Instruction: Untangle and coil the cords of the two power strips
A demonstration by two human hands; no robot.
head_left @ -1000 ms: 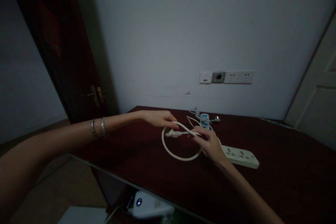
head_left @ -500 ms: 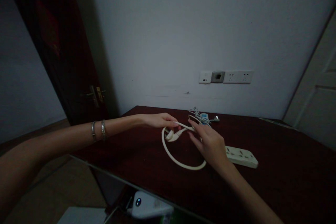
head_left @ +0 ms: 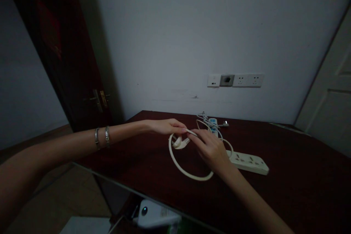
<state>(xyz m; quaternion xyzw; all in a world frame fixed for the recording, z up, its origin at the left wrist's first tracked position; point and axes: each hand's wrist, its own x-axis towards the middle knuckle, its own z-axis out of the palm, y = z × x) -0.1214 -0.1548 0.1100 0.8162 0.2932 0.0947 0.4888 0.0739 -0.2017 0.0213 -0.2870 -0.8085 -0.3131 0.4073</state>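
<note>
A white power cord [head_left: 189, 175] hangs in a loop beneath both hands, over the dark table. My left hand [head_left: 171, 127] is closed, pinching the cord near the top of the loop. Close beside it, my right hand [head_left: 210, 148] has its fingers closed on the same cord. The white plug [head_left: 181, 142] at the cord's end shows just below my left hand, its pins facing left. The white power strip [head_left: 248, 162] lies on the table right of my right hand, its left end partly hidden behind the hand and cord.
Behind my right hand lies a tangle of thin white cables [head_left: 204, 117] with a small blue-and-white block [head_left: 213, 121]. Wall sockets [head_left: 248, 80] are set above the dark red table [head_left: 287, 161]. A white device [head_left: 156, 215] sits below the table's front edge. A dark door [head_left: 82, 62] stands left.
My right hand has moved left toward my left hand and closed on the cord. A stretch of cord now bows out behind my right hand, over the power strip.
</note>
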